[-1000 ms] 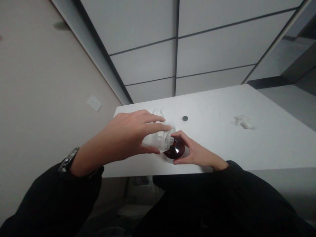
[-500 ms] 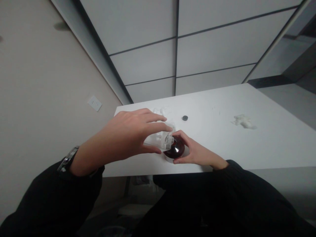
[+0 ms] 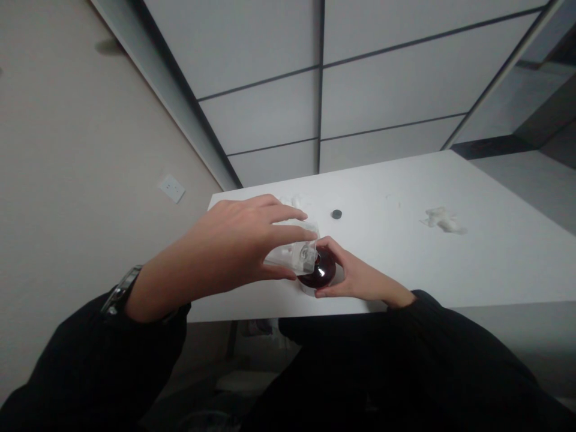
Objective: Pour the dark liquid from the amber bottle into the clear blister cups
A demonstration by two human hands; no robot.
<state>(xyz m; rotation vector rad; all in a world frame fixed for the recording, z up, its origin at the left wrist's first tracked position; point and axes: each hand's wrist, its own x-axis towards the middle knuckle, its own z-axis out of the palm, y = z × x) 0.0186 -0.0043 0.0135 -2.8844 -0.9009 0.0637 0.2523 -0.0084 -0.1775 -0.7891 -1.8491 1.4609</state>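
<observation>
My left hand [image 3: 245, 246] is closed round a clear plastic bottle [image 3: 294, 257], tipped on its side with its neck pointing right. That neck meets the top of a dark red-brown round bottle [image 3: 324, 273], so the mouth of the lower one is hidden. My right hand [image 3: 355, 277] grips this dark bottle from the right, thumb on the near side and fingers on the far side. The bottle stands on the white table [image 3: 396, 258] close to its front edge. Whether liquid is flowing between the two I cannot make out.
A small dark grey round cap [image 3: 336, 214] lies behind the bottles. Further right is a crumpled white tissue [image 3: 444, 220]. Something whitish and thin [image 3: 294, 201] shows partly behind my left hand. The wall and white panelled doors [image 3: 378, 96] border the table.
Almost nothing differs; the view has shifted very slightly. Both hands keep the same hold, and the clear bottle stays tipped against the dark one.
</observation>
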